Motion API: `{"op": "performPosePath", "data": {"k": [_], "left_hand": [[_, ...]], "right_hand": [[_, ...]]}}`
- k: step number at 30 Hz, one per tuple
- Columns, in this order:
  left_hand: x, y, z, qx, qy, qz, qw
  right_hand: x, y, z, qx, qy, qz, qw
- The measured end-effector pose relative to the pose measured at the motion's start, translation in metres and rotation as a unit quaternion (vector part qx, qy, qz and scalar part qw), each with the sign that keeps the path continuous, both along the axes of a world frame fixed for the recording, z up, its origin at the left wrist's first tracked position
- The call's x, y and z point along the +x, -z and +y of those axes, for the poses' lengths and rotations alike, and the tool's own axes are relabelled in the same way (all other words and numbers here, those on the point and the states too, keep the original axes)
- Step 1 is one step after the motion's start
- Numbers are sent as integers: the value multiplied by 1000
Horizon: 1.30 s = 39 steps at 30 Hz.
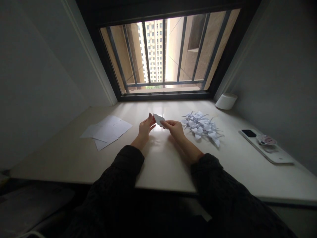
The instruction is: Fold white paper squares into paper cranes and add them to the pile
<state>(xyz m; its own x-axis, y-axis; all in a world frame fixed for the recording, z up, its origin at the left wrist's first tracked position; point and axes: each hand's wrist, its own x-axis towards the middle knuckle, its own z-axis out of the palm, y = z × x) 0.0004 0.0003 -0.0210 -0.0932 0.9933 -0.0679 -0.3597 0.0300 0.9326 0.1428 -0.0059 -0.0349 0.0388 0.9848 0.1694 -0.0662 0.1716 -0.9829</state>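
Observation:
A small folded piece of white paper is held up above the table in front of me. My right hand pinches its right end, thumb on top. My left hand is at the paper's left tip, its fingers apart and some of them partly hidden behind the paper; how firmly they touch it I cannot tell. Just right of my right hand lies a pile of folded white paper cranes. Flat sheets of white paper overlap on the table to the left of my left hand.
The pale glossy table runs up to a barred window. A phone with a round grip on its back lies at the right. A white cup-shaped object stands in the far right corner. Walls close both sides.

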Motion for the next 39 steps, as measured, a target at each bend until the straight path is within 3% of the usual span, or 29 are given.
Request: {"op": "performPosePath", "data": {"k": [4,11,15,30,36,39], "left_hand": [[2,4,-1,28,40,64,997],[4,4,-3,39,-24,82,996],[4,3,-4,50,-23,99,994],[-5,-4,1,8,-49,41,998],[-6,-5,1,0,-44,18,999],[-8,-4,4,31,-65,41,997]], "right_hand": [[1,1,3,-12,19,11,1000],[-5,4,1,0,-53,26,998],[-5,4,1,-6,-38,32,999],[-5,2,-2,-4,-96,33,995],[-2,5,1,19,-77,-4,997],[1,7,3,32,-18,-37,999]]}}
